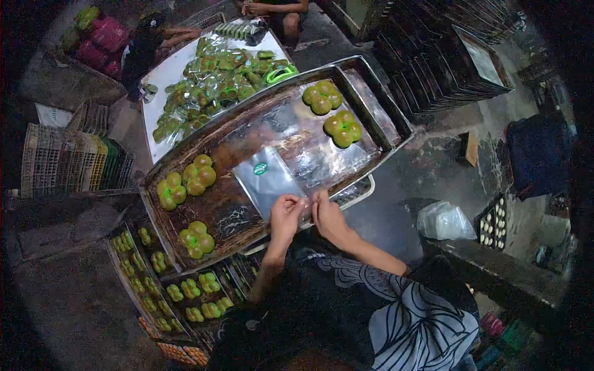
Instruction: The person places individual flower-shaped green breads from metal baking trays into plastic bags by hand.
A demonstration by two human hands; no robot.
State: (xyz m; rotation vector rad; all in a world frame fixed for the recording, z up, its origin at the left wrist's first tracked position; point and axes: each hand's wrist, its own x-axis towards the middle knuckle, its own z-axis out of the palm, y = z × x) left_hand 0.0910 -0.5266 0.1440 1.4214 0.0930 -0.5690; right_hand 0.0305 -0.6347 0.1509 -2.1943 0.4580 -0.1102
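A clear plastic bag [272, 185] with a round green label lies over the baking tray [232, 139]. My left hand [285, 214] is closed, pinching the near edge of the bag. Beside it, my right hand [327, 213] is also closed, its fingertips at the bag's near corner. Green-brown clustered buns sit on the tray: a bun [197, 240] and a bun pair [185, 182] left of the bag, and two more buns [332, 114] at the far right end. The fingertips partly hide the bag's edge.
Wrapped buns [210, 80] are heaped on a white table [151, 123] beyond the tray, with a green tape dispenser-like object [281, 73]. Two people sit behind it. Racks of buns [201, 290] stand below left. Stacked crates [62, 161], stacked trays [427, 74] and clear bags [445, 221] surround me.
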